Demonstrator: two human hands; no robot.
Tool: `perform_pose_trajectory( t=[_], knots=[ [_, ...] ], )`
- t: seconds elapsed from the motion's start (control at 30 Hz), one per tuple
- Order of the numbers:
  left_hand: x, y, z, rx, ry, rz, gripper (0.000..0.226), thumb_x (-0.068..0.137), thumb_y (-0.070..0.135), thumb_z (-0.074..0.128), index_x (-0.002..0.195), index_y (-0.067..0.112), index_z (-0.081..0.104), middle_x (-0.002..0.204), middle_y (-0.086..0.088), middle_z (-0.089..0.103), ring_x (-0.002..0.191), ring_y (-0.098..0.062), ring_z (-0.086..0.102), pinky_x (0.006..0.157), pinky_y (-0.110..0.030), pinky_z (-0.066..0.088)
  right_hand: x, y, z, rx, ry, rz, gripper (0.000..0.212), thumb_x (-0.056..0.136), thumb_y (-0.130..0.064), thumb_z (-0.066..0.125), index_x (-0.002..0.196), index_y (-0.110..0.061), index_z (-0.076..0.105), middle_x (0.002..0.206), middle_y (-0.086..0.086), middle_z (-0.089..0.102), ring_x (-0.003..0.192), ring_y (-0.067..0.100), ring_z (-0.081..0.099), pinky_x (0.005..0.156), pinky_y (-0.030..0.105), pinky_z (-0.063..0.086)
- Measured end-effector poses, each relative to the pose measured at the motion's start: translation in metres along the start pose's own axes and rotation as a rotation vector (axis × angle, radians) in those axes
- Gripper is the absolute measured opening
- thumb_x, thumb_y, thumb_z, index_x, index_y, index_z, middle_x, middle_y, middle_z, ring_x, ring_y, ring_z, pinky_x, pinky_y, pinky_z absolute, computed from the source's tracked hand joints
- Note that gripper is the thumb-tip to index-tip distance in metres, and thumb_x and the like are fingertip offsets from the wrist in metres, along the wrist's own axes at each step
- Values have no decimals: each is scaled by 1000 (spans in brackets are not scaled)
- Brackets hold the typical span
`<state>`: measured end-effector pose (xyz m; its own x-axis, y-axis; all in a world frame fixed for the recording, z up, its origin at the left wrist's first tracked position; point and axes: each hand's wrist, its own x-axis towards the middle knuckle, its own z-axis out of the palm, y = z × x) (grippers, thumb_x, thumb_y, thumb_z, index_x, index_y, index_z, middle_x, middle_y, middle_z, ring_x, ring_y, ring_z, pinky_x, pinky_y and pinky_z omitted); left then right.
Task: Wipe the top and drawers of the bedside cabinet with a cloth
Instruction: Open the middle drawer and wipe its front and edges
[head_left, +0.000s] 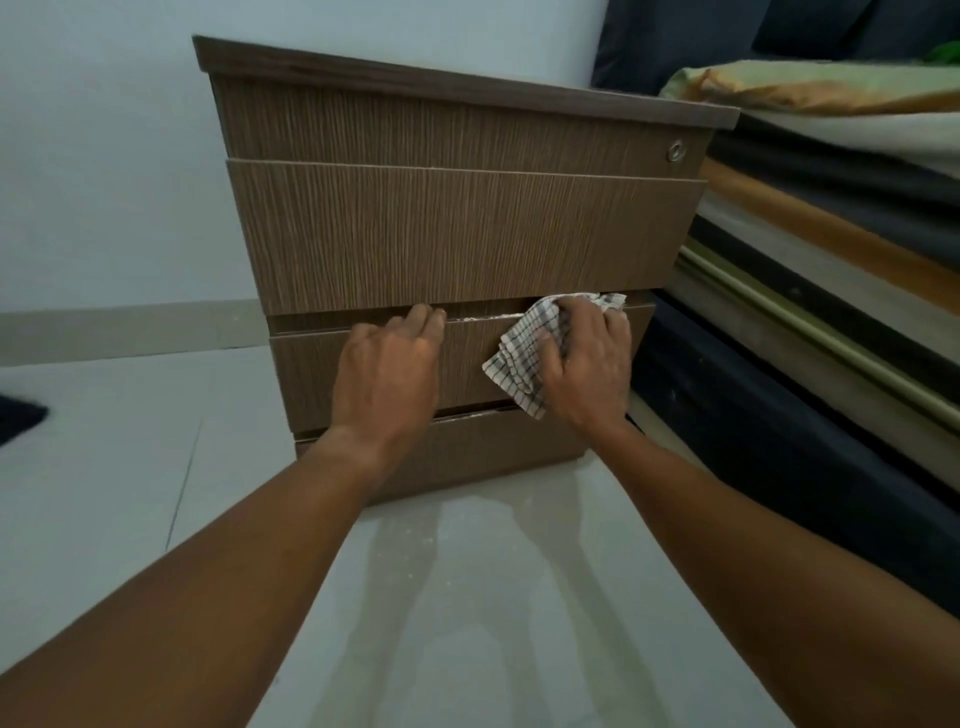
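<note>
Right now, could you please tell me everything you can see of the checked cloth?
The cloth is white with thin dark checks, looks like soft woven fabric, and is crumpled. The right hand grips it and holds it against the top edge of the third drawer down, near that drawer's right end. A bunched bit pokes out above the hand, and a folded corner hangs below the thumb over the drawer front, reaching the gap beneath. The left hand does not touch it.

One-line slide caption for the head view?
Right hand holds a checked cloth against a wooden drawer; left hand grips its top edge.
</note>
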<state>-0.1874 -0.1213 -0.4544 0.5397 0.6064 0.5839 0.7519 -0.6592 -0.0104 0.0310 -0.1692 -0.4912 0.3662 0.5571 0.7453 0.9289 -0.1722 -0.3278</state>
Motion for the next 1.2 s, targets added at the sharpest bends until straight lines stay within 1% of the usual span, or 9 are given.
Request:
perform_pose_trajectory(
  t=[0.1,0.23,0.37,0.53,0.67,0.77,0.93,1.07,1.2],
  knots=[
    [1,3,1,29,-50,-86,51,91,19,65,140,12,51,130,-4,62,116,-22,59,99,-40,41,8,6,-14,-62,-79,-63,35,94,-40,52,124,-21,54,119,-1,60,113,16,45,104,42,40],
    [6,6,-12,92,-79,-132,8,94,21,59,98,22,66,80,2,66,75,-18,63,87,-40,34,22,7,-31,-15,-294,-34,45,94,-41,60,133,-21,51,130,0,56,125,19,44,105,41,40],
    [6,15,-29,214,-134,-75,21,94,19,53,77,25,62,56,4,56,58,-18,58,86,-39,35,44,20,-56,-125,-560,-179,55,91,-51,62,137,-25,49,128,0,48,123,20,41,105,41,40],
    [10,3,-36,75,-108,-90,17,95,21,59,97,26,75,77,4,72,79,-18,69,93,-41,40,23,29,-64,-5,-539,-82,74,82,-69,57,139,-22,54,133,-1,48,126,16,39,99,34,35],
    [8,-4,-41,-107,-112,-101,24,94,14,64,115,21,74,106,0,77,101,-18,71,101,-45,48,15,18,-44,167,-363,82,40,87,-55,63,116,-27,64,117,-6,59,117,15,47,100,39,40],
    [9,-11,-45,-209,-139,-149,28,92,9,67,117,21,74,116,1,74,107,-16,69,97,-45,53,27,-1,-44,414,-451,178,11,94,-36,64,100,-28,68,102,-9,67,103,12,60,100,49,47],
    [6,-20,-54,-185,-163,-213,24,89,26,73,112,19,76,111,0,75,104,-19,70,96,-47,53,37,-25,-45,538,-572,213,25,98,-36,50,102,-29,74,103,-8,72,104,16,64,101,54,47],
    [3,-25,-61,-137,-195,-275,27,85,32,77,108,18,77,108,-1,76,102,-20,70,93,-44,54,25,-61,-33,500,-638,33,30,104,-33,45,117,-26,71,109,-6,71,106,14,62,99,48,46],
    [3,-25,-66,-126,-219,-306,18,86,28,75,102,21,80,99,1,78,88,-19,72,81,-42,60,-13,-101,-5,196,-449,-464,38,98,-26,50,134,-19,59,125,-1,67,116,20,57,106,44,38]
  ],
)
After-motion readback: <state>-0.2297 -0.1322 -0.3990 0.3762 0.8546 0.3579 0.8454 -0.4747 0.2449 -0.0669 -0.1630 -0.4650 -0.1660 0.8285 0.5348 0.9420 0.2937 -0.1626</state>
